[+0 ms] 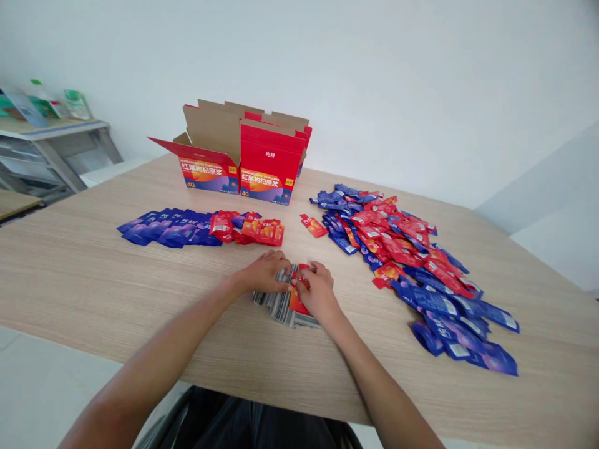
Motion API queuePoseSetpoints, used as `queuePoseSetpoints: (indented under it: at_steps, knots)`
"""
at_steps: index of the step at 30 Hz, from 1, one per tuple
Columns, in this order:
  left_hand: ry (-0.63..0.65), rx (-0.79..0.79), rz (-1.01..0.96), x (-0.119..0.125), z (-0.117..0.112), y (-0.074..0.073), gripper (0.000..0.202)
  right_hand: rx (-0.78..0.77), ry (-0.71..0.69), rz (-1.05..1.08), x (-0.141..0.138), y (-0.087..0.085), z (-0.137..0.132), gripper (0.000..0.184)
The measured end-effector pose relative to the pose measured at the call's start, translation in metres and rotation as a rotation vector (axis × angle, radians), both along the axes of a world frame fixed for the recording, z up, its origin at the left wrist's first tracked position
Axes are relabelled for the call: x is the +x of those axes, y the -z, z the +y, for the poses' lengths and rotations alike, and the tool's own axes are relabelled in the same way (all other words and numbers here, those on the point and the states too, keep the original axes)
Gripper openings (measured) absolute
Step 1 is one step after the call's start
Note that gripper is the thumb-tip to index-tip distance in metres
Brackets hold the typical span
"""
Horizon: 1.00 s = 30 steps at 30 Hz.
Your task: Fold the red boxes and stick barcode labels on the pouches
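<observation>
Wooden table [93, 280], white wall [374, 75]: left hand [266, 272] and right hand [318, 290] grip the sachet stack [281, 307].

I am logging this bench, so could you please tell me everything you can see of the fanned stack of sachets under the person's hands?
The stack of sachets lies flat on the wooden table, near its front edge. It is a fanned row of thin, foil-like packets showing mostly silver-grey faces, with a red sachet among them. The left hand rests on its left end, the right hand on its right side. It lies apart from the loose pile to the right.
</observation>
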<state>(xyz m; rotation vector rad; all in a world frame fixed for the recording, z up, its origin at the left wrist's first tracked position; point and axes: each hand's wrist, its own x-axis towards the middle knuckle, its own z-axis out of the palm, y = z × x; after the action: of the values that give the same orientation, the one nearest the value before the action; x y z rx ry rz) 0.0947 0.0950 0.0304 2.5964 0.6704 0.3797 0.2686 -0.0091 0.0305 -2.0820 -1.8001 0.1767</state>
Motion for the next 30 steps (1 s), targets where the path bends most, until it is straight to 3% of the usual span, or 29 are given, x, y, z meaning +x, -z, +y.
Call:
queuePoseSetpoints:
  at_steps: [6, 13, 15, 18, 22, 26, 30]
  knots:
    - [-0.093, 0.035, 0.066, 0.004, -0.007, -0.001, 0.042, -0.107, -0.020, -0.055, -0.007, -0.010, -0.017, 0.033]
    - [-0.230, 0.154, 0.172, 0.011, -0.029, -0.011, 0.044, 0.131, -0.085, 0.288, -0.005, 0.006, -0.014, 0.052]
    - [-0.243, 0.195, 0.154, 0.013, -0.036, -0.012, 0.044, 0.148, -0.088, 0.351, -0.005, 0.011, -0.010, 0.048]
    - [-0.163, 0.163, 0.130, 0.013, -0.038, -0.009, 0.039, 0.087, -0.094, 0.304, -0.003, 0.011, -0.009, 0.032]
    - [0.056, -0.026, 0.084, 0.007, -0.022, -0.002, 0.033, -0.076, -0.159, 0.180, 0.000, 0.001, -0.015, 0.024]
    - [0.045, -0.138, 0.027, 0.004, -0.009, 0.003, 0.046, -0.158, -0.214, 0.099, 0.003, -0.002, -0.020, 0.024]
    - [0.021, -0.179, 0.046, 0.005, -0.009, 0.004, 0.059, -0.045, -0.104, 0.030, 0.006, 0.005, -0.008, 0.025]
